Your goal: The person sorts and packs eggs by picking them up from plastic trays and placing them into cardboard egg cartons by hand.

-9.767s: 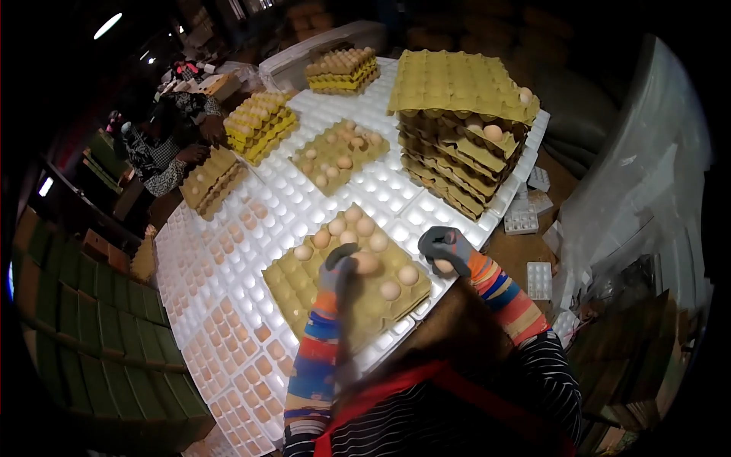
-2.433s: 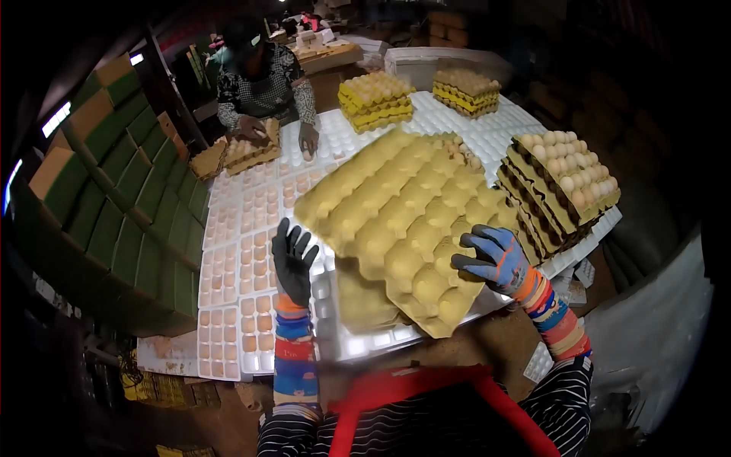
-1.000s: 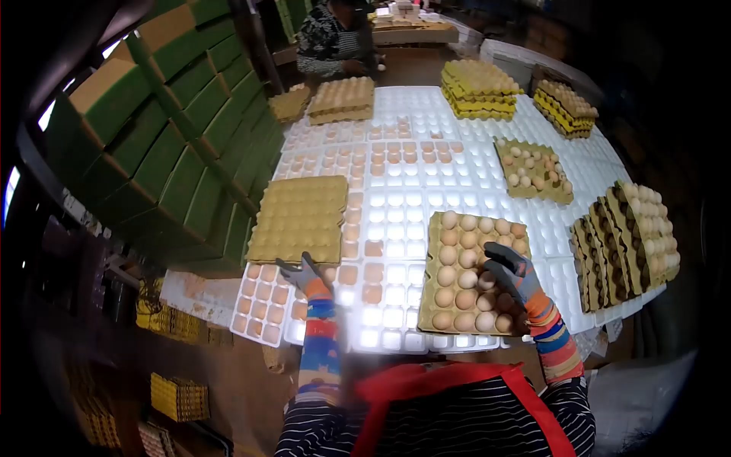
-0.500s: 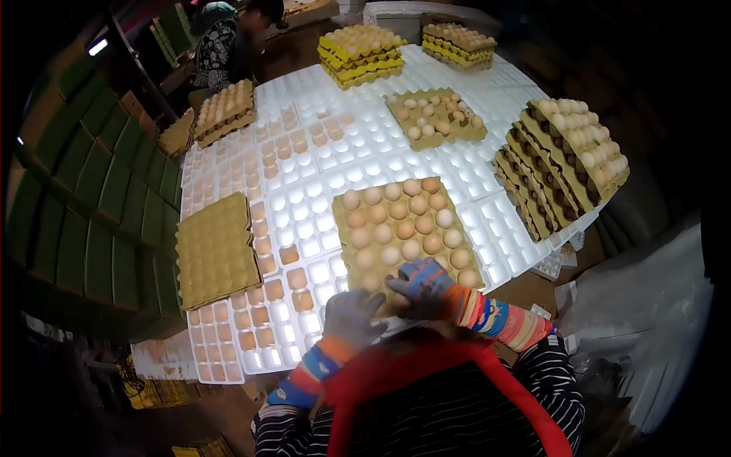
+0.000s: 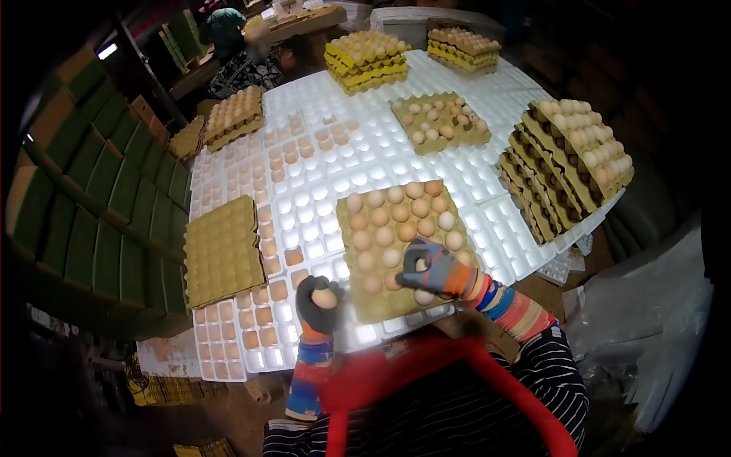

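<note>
My gloved left hand [image 5: 317, 306] is closed round a brown egg [image 5: 324, 298], over the white plastic trays [image 5: 304, 221] just left of the near egg tray. My right hand [image 5: 428, 266], also gloved, has its fingers curled round a pale egg [image 5: 421, 265] above the front part of that tray. The near cardboard tray [image 5: 364, 305] holds brown and pale eggs in most of its cups, with bare cups along its front edge. An empty cardboard tray [image 5: 222, 251] lies at the left over the white trays, many of which hold eggs.
A tall stack of cardboard trays with eggs [image 5: 544, 179] leans at the right. Behind are a part-filled tray [image 5: 438, 141] and yellow tray stacks [image 5: 368, 65]. A person [image 5: 242, 68] bends at the far left edge. Green boxes [image 5: 91, 198] stand left.
The empty tray has gone from the near stack to the left side, baring a tray of eggs. Since the last frame my hands have moved apart, and each now holds an egg.
</note>
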{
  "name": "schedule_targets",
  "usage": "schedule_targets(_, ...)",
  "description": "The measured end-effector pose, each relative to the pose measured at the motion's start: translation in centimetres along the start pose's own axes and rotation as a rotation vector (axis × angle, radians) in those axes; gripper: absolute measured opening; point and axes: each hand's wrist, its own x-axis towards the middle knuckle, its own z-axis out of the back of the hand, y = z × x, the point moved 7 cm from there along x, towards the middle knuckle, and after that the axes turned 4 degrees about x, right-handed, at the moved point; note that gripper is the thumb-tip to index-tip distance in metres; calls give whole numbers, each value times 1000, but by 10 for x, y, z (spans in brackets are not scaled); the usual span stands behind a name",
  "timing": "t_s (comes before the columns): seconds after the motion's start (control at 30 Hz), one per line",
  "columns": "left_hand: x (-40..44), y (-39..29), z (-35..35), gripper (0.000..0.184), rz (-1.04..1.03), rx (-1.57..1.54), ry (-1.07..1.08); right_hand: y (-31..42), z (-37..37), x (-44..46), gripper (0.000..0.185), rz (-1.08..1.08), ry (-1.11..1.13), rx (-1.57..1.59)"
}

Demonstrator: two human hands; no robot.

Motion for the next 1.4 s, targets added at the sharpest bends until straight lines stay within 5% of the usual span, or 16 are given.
schedule_targets(0.03, -2, -23, -16, 11, -345, 771, 116, 22, -6, 7, 24, 96, -8, -398)
schedule_targets(0.07, 0, 6, -15, 12, 365, 323, 76, 28, -25, 10, 20, 211, 75, -685)
schedule_targets(0.17, -9, -38, -84, 28, -418, 1203, 298, 12, -60, 18, 24, 125, 246, -979)
schedule_targets(0.2, -8, -18, -87, 37, -315, 1343, 390, 10, -60, 20, 30, 75, 218, -1026)
schedule_targets(0.3, -5, 6, -79, 44, -333, 1381, 416, 15, -30, 22, 36, 56, 122, -640)
schedule_targets(0.37, -7, -2, -65, 40, -356, 1167, 332, 3, -5, 10, 41, -79, 91, 128)
schedule_targets(0.43, 0, 23, -31, 47, -18, 755, 159, -13, 14, -4, 47, -214, 65, 896)
schedule_targets(0.5, 4, 21, -27, 54, 298, 102, 150, -24, 17, -9, 45, -306, 26, 1111)
schedule_targets(0.53, 15, 14, -30, 62, 239, 397, 205, -17, 22, 0, 46, -281, -1, 900)
schedule_targets(0.57, 25, 7, -37, 55, -215, 789, 285, -10, 24, 11, 43, -187, -37, 384)
schedule_targets(0.63, 23, -27, -74, 50, -240, 1379, 240, 12, 11, 30, 39, 61, -98, -635)
schedule_targets(0.7, 34, 2, -85, 46, -327, 1691, 217, 10, -6, 47, 42, -100, -13, -912)
schedule_targets(0.83, 52, 16, -87, 39, -95, 1796, 315, 9, -21, 59, 38, 24, 43, -979)
schedule_targets(1.03, -11, -21, 67, 53, -130, 1027, -443, 39, -5, 49, 35, 72, -151, -558)
schedule_targets(1.2, -32, -3, 147, 41, 257, 1580, -311, 84, -107, 50, 42, 254, 109, -444)
schedule_targets(1.4, -62, 10, 151, 43, 215, 1316, -290, 55, -223, 78, 35, 100, 372, -751)
